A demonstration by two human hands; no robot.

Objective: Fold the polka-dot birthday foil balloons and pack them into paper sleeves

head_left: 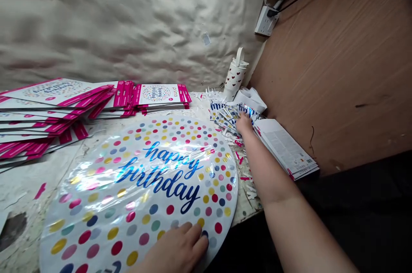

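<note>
A large round foil balloon, flat and printed "happy birthday" with coloured dots, lies on the table in front of me. My left hand rests flat on its near edge, fingers spread. My right hand reaches to the far right and lies on a fanned pile of folded foil balloons with the same blue lettering. Its fingers are curled onto the pile; whether it grips one I cannot make out.
Stacks of pink-and-white packaging cards spread along the back left. A white cup with hearts stands by the wall. White printed sheets lie at the table's right edge beside a wooden panel. A power strip hangs above.
</note>
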